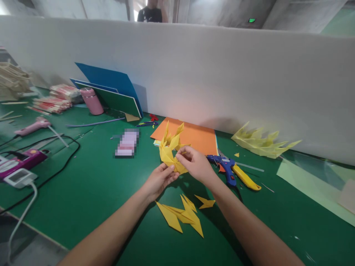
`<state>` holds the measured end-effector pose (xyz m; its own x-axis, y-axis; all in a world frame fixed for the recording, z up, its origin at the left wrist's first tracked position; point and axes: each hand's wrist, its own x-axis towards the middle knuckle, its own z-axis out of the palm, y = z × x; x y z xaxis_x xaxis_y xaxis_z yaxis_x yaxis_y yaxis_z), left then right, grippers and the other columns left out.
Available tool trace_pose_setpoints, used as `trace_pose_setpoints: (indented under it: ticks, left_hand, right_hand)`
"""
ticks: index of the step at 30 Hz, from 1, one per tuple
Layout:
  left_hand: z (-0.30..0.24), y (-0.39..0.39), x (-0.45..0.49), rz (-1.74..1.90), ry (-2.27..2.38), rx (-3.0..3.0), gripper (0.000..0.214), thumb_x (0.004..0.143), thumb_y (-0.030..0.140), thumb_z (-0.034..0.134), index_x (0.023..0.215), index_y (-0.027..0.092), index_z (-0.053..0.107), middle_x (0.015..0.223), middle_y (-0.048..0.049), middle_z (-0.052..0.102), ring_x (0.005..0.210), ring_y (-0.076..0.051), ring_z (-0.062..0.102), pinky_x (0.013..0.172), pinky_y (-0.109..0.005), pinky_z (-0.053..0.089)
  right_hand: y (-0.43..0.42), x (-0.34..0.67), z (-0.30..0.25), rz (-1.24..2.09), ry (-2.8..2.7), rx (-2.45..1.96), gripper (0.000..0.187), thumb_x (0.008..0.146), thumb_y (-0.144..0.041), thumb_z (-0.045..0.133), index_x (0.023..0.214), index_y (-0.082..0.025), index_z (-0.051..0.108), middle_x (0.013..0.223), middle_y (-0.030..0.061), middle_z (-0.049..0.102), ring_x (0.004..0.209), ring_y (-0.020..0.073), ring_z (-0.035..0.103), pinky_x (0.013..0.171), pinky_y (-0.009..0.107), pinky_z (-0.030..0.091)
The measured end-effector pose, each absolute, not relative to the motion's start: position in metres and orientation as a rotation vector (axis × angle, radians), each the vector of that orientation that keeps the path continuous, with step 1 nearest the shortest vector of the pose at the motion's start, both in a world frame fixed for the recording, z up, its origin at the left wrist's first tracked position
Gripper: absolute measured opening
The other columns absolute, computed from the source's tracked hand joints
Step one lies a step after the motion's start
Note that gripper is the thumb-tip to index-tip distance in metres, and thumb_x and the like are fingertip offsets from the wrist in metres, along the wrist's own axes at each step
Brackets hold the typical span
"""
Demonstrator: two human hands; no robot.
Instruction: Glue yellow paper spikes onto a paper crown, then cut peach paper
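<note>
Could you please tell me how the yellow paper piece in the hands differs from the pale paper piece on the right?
The yellow paper piece is held in the left hand and right hand; the pale paper piece rests on the table. The yellow piece is deep golden, the pale piece light lemon. Both have pointed tips.

Green sign (252, 20); lettering too small

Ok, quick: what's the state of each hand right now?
Left hand: closed, holding the spiky folded yellow paper piece.
Right hand: closed, pinching that same piece.
</note>
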<state>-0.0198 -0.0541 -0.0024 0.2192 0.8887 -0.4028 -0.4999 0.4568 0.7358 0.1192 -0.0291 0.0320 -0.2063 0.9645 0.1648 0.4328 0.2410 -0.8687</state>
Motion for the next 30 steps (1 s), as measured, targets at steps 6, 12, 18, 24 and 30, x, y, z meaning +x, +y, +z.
trace_pose_setpoints:
  ticks: [6, 12, 18, 24, 30]
  left_hand:
    - [-0.0025, -0.0547, -0.0197, 1.024, 0.902, 0.502, 0.011, 0.085, 0.007, 0.057, 0.075, 0.012, 0.059, 0.060, -0.0007, 0.065, 0.054, -0.005, 0.063, 0.058, -0.012, 0.052]
    - [-0.0033, -0.0543, -0.0200, 1.025, 0.907, 0.510, 0.011, 0.081, 0.009, 0.063, 0.075, 0.013, 0.056, 0.060, -0.0004, 0.064, 0.055, -0.006, 0.063, 0.058, -0.012, 0.052]
    - [-0.0030, -0.0546, -0.0200, 1.039, 0.902, 0.499, 0.011, 0.082, 0.006, 0.061, 0.076, 0.013, 0.056, 0.060, 0.0012, 0.064, 0.054, -0.006, 0.063, 0.057, -0.012, 0.052]
    - [-0.0029, -0.0544, -0.0209, 1.041, 0.893, 0.484, 0.009, 0.082, 0.006, 0.061, 0.079, 0.014, 0.057, 0.061, 0.0015, 0.064, 0.055, -0.006, 0.063, 0.057, -0.012, 0.052]
    - [-0.0011, -0.0542, -0.0210, 1.041, 0.893, 0.467, 0.009, 0.083, 0.006, 0.059, 0.079, 0.014, 0.057, 0.062, 0.0004, 0.065, 0.054, -0.005, 0.063, 0.056, -0.011, 0.052]
  right_hand:
    - [-0.0288, 0.1190, 0.0341, 0.886, -1.813, -1.371, 0.018, 0.079, -0.041, 0.047, 0.080, -0.024, 0.050, 0.060, -0.0031, 0.055, 0.052, 0.0146, 0.050, 0.050, 0.026, 0.037]
    - [-0.0289, 0.1191, 0.0353, 0.897, -1.812, -1.377, 0.018, 0.080, -0.039, 0.046, 0.085, -0.023, 0.054, 0.070, -0.0002, 0.062, 0.062, 0.0169, 0.058, 0.059, 0.028, 0.042]
    - [-0.0283, 0.1192, 0.0338, 0.879, -1.807, -1.372, 0.020, 0.080, -0.039, 0.047, 0.086, -0.023, 0.057, 0.077, 0.0013, 0.065, 0.069, 0.0171, 0.061, 0.065, 0.030, 0.045]
    - [-0.0264, 0.1190, 0.0302, 0.900, -1.787, -1.362, 0.022, 0.080, -0.040, 0.048, 0.088, -0.021, 0.058, 0.074, 0.0009, 0.065, 0.065, 0.0161, 0.061, 0.062, 0.028, 0.044]
    - [-0.0274, 0.1212, 0.0304, 0.940, -1.769, -1.331, 0.022, 0.082, -0.039, 0.048, 0.089, -0.021, 0.058, 0.077, 0.0022, 0.067, 0.075, 0.0185, 0.064, 0.064, 0.029, 0.046]
